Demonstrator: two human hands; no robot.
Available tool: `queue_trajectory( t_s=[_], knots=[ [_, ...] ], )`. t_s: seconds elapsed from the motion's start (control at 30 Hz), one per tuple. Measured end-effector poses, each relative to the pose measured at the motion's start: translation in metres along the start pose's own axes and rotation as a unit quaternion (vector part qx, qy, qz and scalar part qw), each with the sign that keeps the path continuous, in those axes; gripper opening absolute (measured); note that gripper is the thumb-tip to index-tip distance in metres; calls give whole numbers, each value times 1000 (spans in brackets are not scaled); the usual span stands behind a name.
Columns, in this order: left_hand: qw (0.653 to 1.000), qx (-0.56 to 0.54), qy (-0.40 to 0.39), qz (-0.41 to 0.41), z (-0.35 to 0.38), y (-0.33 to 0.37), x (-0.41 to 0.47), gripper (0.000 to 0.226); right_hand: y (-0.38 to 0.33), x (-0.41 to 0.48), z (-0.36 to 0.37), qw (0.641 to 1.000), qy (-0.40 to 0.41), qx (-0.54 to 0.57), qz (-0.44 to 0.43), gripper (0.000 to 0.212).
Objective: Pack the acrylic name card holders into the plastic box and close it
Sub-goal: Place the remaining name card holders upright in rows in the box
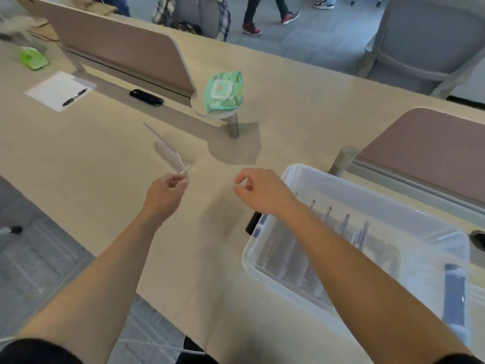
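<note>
My left hand (164, 191) pinches one acrylic name card holder (168, 153) by its near end, above the table (99, 164). My right hand (258, 190), fingers curled on nothing, hovers beside the open plastic box (288, 172).

A beige table (105, 158) filled most of the view. A mauve divider panel (118, 46) stood along its far left part, and a second divider (430, 153) stood at the right. Between them, a green pack of wipes (223, 91) lay on a small round stand (233, 126). Near the left divider lay a white sheet of paper (52, 86) with a black pen (74, 97) across it, and just beside the panel's foot sat a black oblong insert (146, 97). A blurred green object (32, 57) rested at the far left. Beyond the table were a grey chair (420, 40), a plaid garment (162, 11) and legs in red shoes (252, 28) on grey carpet (39, 258)
</note>
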State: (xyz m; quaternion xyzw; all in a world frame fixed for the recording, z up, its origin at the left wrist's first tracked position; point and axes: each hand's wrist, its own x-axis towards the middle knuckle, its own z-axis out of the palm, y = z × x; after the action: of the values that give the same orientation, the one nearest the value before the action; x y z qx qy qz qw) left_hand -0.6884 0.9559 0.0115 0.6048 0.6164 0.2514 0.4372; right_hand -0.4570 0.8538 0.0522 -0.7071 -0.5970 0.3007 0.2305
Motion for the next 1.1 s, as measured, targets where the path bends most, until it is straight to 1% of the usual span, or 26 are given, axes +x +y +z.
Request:
queue_trajectory(
  t_s=[0.1,0.2,0.37,0.43,0.57,0.63,0.7,0.73,0.8,0.83,0.9,0.93,1.0,1.1],
  knots=[
    [999,-31,23,-31,-32,-31,32,10,-30,44,27,999,-8,-30,14,24],
    [995,-71,40,-62,-62,-58,78,14,-58,93,61,998,1,-53,47,22],
    [987,-130,48,-77,-95,-88,169,29,-92,177,113,992,-1,-103,72,28],
    [982,-162,50,-85,-100,-92,202,32,-100,205,130,991,2,-108,84,31],
    [966,-228,47,-111,-98,-86,260,48,-105,253,155,984,-5,-134,118,44],
    [968,-230,41,-91,-95,-82,284,56,-105,270,164,979,-24,-148,136,47],
    [968,-239,31,-77,-92,-79,307,65,-104,284,174,973,-41,-169,150,45],
    [965,-251,14,-78,-90,-77,316,70,-102,289,179,971,-43,-182,151,40],
    [963,-256,-44,-74,-86,-74,331,81,-96,300,187,968,-30,-200,150,22],
    [961,-253,-80,-71,-85,-75,333,86,-94,302,188,968,-25,-200,152,19],
    [959,-250,-118,-62,-82,-78,332,90,-93,306,189,971,-26,-195,139,31],
    [959,-250,-120,-62,-82,-79,329,89,-93,304,188,973,-28,-191,129,33],
    [960,-254,-108,-56,-83,-80,320,82,-95,297,181,975,-25,-190,115,28],
    [977,-201,-72,-23,-88,-68,293,76,-99,278,163,977,-15,-190,96,22]
  ],
)
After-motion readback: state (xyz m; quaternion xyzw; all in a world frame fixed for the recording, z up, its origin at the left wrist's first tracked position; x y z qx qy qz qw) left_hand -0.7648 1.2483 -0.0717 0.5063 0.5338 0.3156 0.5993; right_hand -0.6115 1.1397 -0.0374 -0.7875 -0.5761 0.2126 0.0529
